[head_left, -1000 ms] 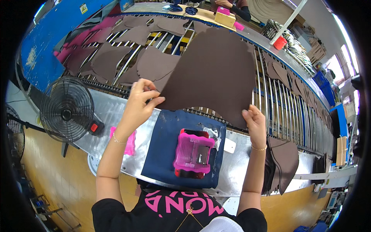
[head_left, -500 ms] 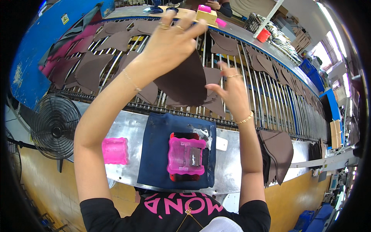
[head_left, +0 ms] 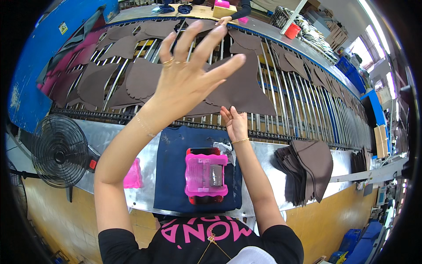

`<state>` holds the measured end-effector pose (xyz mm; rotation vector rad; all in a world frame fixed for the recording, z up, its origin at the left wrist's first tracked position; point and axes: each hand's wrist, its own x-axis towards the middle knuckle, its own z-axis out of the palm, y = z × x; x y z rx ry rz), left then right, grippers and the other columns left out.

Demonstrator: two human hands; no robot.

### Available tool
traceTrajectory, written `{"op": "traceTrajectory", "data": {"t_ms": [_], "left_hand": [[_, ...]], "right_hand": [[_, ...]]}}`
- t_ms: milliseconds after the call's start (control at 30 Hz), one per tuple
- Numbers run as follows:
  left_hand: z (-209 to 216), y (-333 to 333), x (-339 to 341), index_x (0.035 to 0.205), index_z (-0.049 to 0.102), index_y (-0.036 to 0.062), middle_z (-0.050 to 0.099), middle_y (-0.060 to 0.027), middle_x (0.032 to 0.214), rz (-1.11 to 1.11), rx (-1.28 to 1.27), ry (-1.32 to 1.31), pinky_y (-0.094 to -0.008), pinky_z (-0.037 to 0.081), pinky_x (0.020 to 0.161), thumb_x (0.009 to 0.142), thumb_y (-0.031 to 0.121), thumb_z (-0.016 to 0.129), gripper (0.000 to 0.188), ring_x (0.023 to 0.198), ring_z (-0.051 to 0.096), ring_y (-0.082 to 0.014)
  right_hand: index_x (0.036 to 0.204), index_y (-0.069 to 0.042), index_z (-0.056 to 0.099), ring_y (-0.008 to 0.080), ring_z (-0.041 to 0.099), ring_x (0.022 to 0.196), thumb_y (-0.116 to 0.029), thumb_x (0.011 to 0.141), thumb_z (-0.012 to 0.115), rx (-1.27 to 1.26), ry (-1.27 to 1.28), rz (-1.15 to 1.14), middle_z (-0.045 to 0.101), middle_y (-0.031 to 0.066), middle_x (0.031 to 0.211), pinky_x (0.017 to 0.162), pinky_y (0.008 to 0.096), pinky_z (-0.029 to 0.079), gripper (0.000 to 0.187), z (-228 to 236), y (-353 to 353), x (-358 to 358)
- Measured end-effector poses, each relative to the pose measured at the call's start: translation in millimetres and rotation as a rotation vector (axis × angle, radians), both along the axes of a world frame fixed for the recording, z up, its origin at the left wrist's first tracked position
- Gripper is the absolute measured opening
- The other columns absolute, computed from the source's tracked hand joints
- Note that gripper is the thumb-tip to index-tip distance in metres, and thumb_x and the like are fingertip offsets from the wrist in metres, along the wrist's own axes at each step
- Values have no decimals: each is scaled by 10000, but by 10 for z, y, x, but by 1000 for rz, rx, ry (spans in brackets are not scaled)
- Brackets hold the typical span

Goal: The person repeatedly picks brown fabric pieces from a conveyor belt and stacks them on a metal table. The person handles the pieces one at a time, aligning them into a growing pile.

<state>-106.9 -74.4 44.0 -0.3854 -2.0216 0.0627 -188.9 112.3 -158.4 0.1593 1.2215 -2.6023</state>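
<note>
Lying on the metal rods of the conveyor (head_left: 290,97), the brown panel (head_left: 246,81) is positioned beyond the desk (head_left: 266,150), partly covered from view by the left hand (head_left: 187,77).

Left hand: raised in front of the panel, palm down, fingers spread wide; contact with the panel cannot be determined from this view.

Right hand: located at the near edge of the panel, fingertips at the edge, fingers bent; whether they pinch the material cannot be determined.

Additional brown panels (head_left: 143,81) lie along the rods to both sides. A co-worker's hand (head_left: 223,20) is at the far side of the conveyor.

Desk layout, left to right: black fan (head_left: 60,152) at the left end; pink scalloped piece (head_left: 132,177); dark blue mat (head_left: 169,176) carrying a pink scalloped holder (head_left: 197,176) above a red-and-black object (head_left: 204,200); stack of brown panels (head_left: 314,165), right of the right forearm.
</note>
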Motion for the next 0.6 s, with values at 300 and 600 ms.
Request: {"op": "traceTrajectory", "data": {"t_ms": [300, 600], "left_hand": [[-305, -350, 329, 1269, 527, 352, 300, -99, 1440, 111, 83, -226, -493, 158, 1049, 696, 311, 775, 626, 1354, 190, -330], [-456, -340, 399, 1264, 543, 311, 317, -119, 1431, 104, 118, -317, -507, 195, 1042, 718, 277, 753, 585, 1346, 214, -342]], "right_hand": [[1227, -3, 340, 342, 624, 994, 43, 959, 340, -310, -223, -130, 482, 195, 1176, 838, 419, 589, 272, -368, -145, -324], [858, -43, 539, 188, 658, 648, -309, 943, 550, -144, -292, 261, 647, 104, 737, 577, 277, 567, 279, -209, 90, -237]]}}
